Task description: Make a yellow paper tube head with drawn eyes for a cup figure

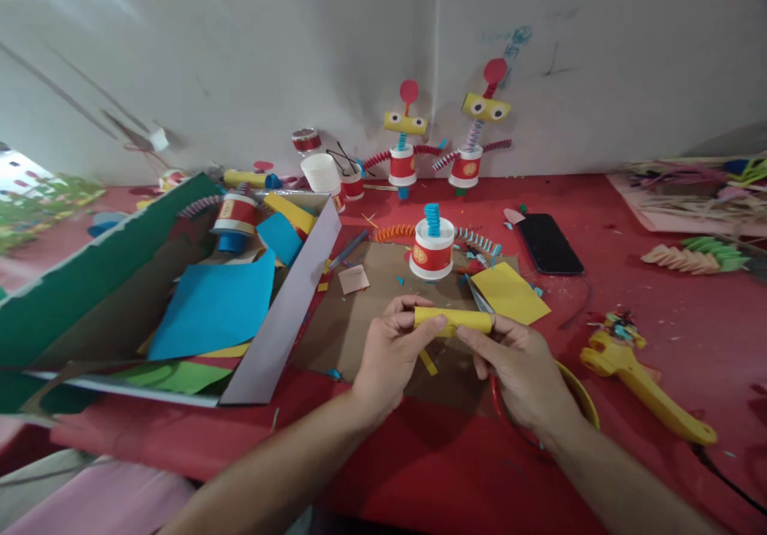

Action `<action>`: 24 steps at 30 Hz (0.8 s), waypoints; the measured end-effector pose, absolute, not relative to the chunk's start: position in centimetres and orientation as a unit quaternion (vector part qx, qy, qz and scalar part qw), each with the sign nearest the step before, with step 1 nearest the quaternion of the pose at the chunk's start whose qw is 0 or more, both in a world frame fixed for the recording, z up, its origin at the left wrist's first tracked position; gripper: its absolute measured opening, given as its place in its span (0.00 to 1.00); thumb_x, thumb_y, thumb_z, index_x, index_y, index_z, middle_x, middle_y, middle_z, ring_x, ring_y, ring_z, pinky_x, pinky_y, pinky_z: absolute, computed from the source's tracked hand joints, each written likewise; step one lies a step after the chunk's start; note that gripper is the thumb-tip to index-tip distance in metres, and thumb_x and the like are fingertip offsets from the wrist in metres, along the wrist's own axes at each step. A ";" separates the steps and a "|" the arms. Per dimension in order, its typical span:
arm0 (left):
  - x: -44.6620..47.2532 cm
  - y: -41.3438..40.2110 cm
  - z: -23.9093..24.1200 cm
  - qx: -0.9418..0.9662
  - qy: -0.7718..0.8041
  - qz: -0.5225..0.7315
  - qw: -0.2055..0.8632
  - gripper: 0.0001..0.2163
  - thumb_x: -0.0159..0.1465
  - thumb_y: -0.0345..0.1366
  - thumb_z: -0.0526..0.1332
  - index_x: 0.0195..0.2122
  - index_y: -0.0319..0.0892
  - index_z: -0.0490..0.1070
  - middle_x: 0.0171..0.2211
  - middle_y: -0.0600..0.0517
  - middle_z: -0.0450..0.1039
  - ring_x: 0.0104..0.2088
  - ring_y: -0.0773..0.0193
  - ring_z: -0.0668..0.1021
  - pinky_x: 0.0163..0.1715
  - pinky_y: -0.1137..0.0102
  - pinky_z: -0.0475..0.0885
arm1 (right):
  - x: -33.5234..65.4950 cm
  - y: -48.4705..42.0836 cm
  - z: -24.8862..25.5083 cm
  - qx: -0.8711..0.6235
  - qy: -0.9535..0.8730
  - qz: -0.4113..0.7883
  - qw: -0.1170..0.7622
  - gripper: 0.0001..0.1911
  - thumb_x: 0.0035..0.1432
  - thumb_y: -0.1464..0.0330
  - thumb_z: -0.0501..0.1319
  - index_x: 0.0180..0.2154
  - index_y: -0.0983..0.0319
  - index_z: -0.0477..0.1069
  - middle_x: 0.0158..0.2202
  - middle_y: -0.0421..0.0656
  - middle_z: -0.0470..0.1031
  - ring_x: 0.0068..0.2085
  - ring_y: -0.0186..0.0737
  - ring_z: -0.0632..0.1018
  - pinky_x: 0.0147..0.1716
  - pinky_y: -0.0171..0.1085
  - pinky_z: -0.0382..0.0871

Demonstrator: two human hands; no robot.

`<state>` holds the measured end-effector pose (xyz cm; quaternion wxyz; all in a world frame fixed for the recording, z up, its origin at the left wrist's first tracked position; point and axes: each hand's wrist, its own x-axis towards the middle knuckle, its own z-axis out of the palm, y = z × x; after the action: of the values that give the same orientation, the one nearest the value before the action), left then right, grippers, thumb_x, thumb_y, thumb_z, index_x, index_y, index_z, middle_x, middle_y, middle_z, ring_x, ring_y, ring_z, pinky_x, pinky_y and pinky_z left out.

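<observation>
A rolled yellow paper tube (456, 319) lies level between my two hands, above a brown cardboard sheet (335, 319). My left hand (392, 351) grips its left end, the thumb pressed on the front. At the other end my right hand (527, 367) pinches the tube with thumb and fingers. Just beyond stands a red-and-white paper cup figure (432, 251) with a blue folded paper spring on top, an orange spring arm and a light blue one. Yellow paper (509, 291) and partly hidden scissors (480, 295) lie near my right hand.
An open box (281, 343) of coloured paper stands at left. Two finished-looking cup figures (403, 164) (467, 166) stand by the wall. White cups (319, 174), a phone (550, 243), a yellow glue gun (653, 391) and folded paper strips (680, 260) sit around. A yellow-rimmed round container (584, 395) is under my right hand.
</observation>
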<state>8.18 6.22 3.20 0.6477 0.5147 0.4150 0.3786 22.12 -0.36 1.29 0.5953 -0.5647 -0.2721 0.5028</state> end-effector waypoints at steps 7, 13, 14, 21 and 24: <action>8.3 6.3 2.9 0.461 0.378 0.356 0.720 0.07 0.53 0.38 0.69 0.29 0.40 0.80 0.46 0.49 0.66 0.38 0.67 0.72 0.35 0.73 0.70 | 22.2 -0.2 1.3 -0.556 -0.268 0.506 0.603 0.11 0.50 0.62 0.69 0.31 0.63 0.76 0.17 0.34 0.68 0.16 0.23 0.62 0.17 0.29 0.50; 8.3 6.6 2.6 0.439 0.381 0.361 0.729 0.06 0.50 0.34 0.71 0.28 0.39 0.80 0.42 0.51 0.68 0.34 0.70 0.73 0.35 0.74 0.70 | 22.0 -0.3 1.5 -0.557 -0.262 0.524 0.589 0.12 0.52 0.60 0.67 0.29 0.63 0.74 0.12 0.32 0.64 0.13 0.23 0.60 0.16 0.29 0.47; 8.3 6.6 2.6 0.427 0.378 0.358 0.739 0.06 0.50 0.34 0.71 0.29 0.40 0.80 0.40 0.51 0.69 0.33 0.70 0.73 0.34 0.74 0.70 | 22.0 -0.3 1.6 -0.556 -0.262 0.525 0.589 0.13 0.52 0.60 0.67 0.29 0.64 0.74 0.11 0.32 0.63 0.13 0.23 0.59 0.16 0.29 0.46; 8.1 7.2 2.9 0.406 0.373 0.317 0.772 0.09 0.50 0.35 0.71 0.32 0.38 0.79 0.33 0.50 0.73 0.32 0.68 0.74 0.32 0.74 0.69 | 22.1 -0.3 2.1 -0.566 -0.264 0.528 0.575 0.15 0.51 0.58 0.67 0.27 0.63 0.72 0.10 0.33 0.63 0.13 0.23 0.59 0.15 0.29 0.43; 8.0 7.3 3.0 0.403 0.374 0.312 0.775 0.11 0.51 0.36 0.71 0.34 0.37 0.79 0.33 0.49 0.74 0.31 0.68 0.75 0.33 0.73 0.70 | 22.2 -0.5 1.9 -0.575 -0.277 0.517 0.570 0.15 0.53 0.57 0.66 0.27 0.63 0.72 0.10 0.34 0.64 0.14 0.24 0.60 0.16 0.29 0.44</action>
<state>7.97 7.25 3.04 0.7748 0.4028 0.3744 0.3118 22.15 -0.51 1.88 0.5702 -0.5747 -0.2773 0.5173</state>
